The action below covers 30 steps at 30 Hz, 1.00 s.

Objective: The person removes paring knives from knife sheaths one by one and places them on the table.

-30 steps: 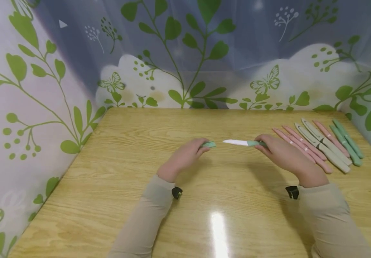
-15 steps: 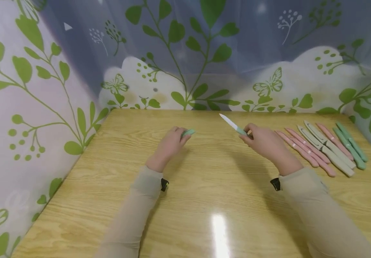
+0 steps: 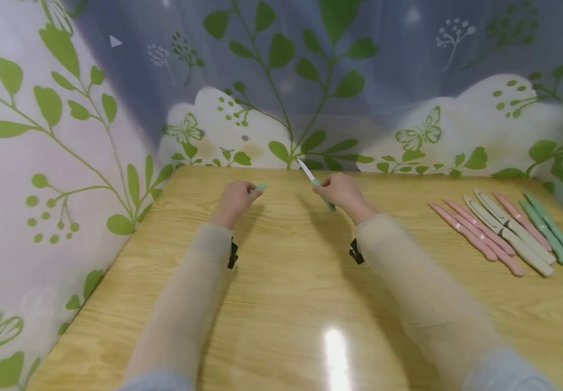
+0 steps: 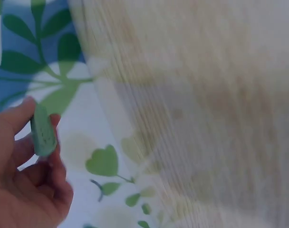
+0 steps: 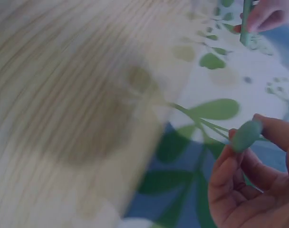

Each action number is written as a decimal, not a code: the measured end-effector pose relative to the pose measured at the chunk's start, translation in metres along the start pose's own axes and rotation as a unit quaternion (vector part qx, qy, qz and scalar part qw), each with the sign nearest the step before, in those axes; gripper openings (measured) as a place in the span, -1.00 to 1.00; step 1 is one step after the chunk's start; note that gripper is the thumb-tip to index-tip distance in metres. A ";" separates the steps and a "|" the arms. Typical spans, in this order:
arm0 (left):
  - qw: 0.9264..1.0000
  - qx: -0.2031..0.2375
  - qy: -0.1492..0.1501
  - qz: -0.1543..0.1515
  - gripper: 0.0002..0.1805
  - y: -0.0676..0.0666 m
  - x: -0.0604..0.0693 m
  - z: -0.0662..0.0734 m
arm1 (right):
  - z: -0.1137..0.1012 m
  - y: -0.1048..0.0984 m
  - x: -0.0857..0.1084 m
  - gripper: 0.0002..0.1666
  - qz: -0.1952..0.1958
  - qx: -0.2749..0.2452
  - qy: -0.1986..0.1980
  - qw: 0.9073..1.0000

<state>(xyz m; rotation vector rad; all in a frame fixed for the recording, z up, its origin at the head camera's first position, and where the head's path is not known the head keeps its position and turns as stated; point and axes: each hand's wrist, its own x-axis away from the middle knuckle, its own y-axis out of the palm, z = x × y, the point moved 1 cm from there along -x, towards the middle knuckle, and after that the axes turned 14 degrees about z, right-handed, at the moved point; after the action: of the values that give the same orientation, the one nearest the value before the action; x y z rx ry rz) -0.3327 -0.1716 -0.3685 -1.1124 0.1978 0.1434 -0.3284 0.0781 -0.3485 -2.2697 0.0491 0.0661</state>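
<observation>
Green knife [image 3: 315, 181]: blade [image 3: 305, 169] central in head view, handle end [image 5: 246, 136] only in right wrist view; pinched by right grip [image 3: 342, 191], blade projecting beyond. Cover [image 4: 43, 132]: pinched by left grip [image 3: 235, 199].

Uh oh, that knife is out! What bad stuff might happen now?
The knife has a bare blade, so it might cut someone if it slips from the right hand. The left hand holds the small green cover, so fitting the knife inside might nick that hand. It might also poke the leafy backdrop if it gets too close.
</observation>
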 end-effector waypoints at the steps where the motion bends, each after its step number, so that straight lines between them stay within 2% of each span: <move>1: 1.000 0.008 -0.011 -0.009 -0.52 -0.001 -0.005 -0.002 | -0.003 0.007 -0.007 -0.50 -0.001 -0.015 0.011 1.000; 4: 0.998 0.032 -0.050 -0.023 -0.54 -0.002 -0.020 -0.009 | -0.013 0.030 -0.025 -0.59 0.011 -0.042 0.023 0.999; 6: 0.995 0.045 -0.087 -0.024 -0.60 0.000 -0.028 -0.013 | -0.017 0.047 -0.034 -0.63 0.023 -0.027 0.018 0.999; 10: 0.985 0.069 -0.158 -0.006 -0.62 0.010 -0.039 -0.018 | -0.025 0.071 -0.043 -0.66 0.031 0.002 0.038 0.999; 12: 0.983 0.066 -0.172 0.004 -0.59 0.015 -0.043 -0.017 | -0.028 0.078 -0.043 -0.64 0.030 0.000 0.062 0.998; 16: 0.985 0.042 -0.166 0.009 -0.73 0.023 -0.046 -0.007 | -0.031 0.087 -0.042 -0.54 0.030 0.013 0.073 0.997; 20: 0.985 0.025 -0.171 -0.005 -0.66 0.032 -0.045 0.002 | -0.030 0.097 -0.038 -0.58 0.030 0.022 0.075 0.997; 22: 0.986 0.001 -0.164 -0.022 -0.63 0.037 -0.045 0.005 | -0.028 0.101 -0.036 -0.60 0.030 0.026 0.080 0.996; 25: 0.988 -0.046 -0.141 -0.040 -0.61 0.046 -0.048 0.007 | -0.027 0.104 -0.036 -0.60 0.031 0.041 0.080 0.995; 30: 0.987 -0.100 -0.122 -0.035 -0.60 0.048 -0.054 0.004 | -0.033 0.103 -0.041 -0.63 0.024 0.057 0.063 0.996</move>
<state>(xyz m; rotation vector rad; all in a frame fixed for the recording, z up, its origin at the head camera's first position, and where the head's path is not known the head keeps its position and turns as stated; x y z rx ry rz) -0.3952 -0.1479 -0.3967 -1.2892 -0.0757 0.2391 -0.3744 -0.0132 -0.4032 -2.1559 0.1713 -0.0539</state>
